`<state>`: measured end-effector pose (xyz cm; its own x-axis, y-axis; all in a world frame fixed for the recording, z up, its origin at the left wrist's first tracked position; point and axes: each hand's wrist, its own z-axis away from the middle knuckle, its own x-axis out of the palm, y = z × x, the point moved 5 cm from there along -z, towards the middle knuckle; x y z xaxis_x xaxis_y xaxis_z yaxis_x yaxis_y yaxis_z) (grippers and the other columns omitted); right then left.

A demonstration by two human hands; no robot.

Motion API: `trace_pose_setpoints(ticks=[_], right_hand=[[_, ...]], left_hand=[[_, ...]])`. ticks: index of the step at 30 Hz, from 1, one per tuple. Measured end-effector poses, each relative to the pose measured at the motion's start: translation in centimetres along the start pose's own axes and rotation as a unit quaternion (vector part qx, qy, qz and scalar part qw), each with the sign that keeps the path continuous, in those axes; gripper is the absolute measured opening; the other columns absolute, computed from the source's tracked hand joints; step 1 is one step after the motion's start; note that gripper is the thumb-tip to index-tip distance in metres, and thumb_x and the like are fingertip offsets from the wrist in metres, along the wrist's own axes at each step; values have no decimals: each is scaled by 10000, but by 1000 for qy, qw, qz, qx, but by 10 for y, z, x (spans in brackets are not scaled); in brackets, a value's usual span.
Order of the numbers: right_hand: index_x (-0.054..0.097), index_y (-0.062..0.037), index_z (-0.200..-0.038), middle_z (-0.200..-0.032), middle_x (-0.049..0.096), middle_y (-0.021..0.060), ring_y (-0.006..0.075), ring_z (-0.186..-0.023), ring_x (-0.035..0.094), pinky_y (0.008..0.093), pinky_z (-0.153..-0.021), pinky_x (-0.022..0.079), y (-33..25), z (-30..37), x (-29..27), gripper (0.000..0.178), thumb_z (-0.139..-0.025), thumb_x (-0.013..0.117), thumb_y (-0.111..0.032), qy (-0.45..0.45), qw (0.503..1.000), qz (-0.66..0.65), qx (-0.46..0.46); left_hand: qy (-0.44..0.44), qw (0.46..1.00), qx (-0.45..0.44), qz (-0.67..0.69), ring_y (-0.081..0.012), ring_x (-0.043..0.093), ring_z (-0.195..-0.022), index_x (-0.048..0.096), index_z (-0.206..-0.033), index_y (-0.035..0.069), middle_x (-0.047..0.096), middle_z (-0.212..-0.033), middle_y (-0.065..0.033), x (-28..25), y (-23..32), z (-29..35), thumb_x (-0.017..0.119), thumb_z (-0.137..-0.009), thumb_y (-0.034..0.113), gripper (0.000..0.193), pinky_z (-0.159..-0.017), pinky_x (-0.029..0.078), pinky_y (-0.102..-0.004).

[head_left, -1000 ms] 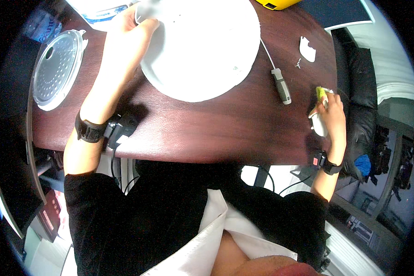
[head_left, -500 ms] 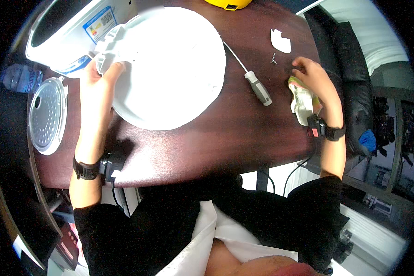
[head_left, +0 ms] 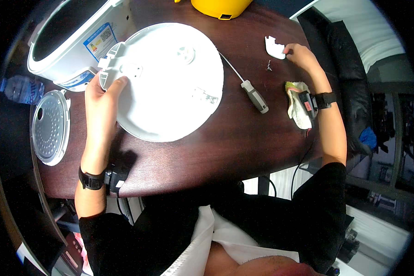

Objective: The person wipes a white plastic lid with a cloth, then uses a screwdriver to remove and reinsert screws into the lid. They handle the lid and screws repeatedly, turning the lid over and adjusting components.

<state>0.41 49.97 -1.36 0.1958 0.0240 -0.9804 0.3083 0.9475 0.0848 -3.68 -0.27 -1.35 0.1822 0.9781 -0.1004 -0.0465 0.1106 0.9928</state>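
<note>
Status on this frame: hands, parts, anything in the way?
Left hand holding round white disc by its edge. Right hand at edge of small white piece. Screwdriver and screws between disc and right hand.

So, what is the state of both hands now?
Left hand: gripping the round white lid at its edge.
Right hand: at the small white piece; whether gripping it cannot be told.

Two hands (head_left: 100,97) (head_left: 301,56), one disc (head_left: 165,92), one screwdriver (head_left: 254,96)

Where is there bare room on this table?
Widest: the brown tabletop between the round white cover and the near edge. Narrower: between the screwdriver and cloth. Crowded: upper left, with the left hand and white tub; upper right, with screws, notched white piece and right hand.
</note>
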Motion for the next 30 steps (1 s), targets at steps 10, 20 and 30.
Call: trace_pose_setpoints(ticks=[10,20,30], right_hand=[[618,-35,-900,-840,645,148,302,-816,649,368,-725,477,19,-10,18,143,-777,659,-94,80,991,-30,-105],[662,-26,-903,-888,662,196,364,-850,642,406,-740,489,17,-8,10,180,-825,623,-183,46,993,-45,-97],[588,13,-879,-698,546,18,60,-619,487,237,-553,408,-94,60,-73,100,-888,583,-87,166,956,-154,-185]], left_hand=[[4,999,35,-20,-170,647,-766,603,-1111,-55,670,-911,-115,-3,2,1,578,-856,80,290,-713,515,-288],[-39,998,39,-6,-126,638,-769,589,-1095,-55,666,-928,-87,-2,0,-3,585,-861,63,262,-691,515,-250],[-37,998,49,3,-117,633,-763,604,-1058,-51,667,-907,-74,-4,1,-2,582,-860,73,235,-693,505,-242]])
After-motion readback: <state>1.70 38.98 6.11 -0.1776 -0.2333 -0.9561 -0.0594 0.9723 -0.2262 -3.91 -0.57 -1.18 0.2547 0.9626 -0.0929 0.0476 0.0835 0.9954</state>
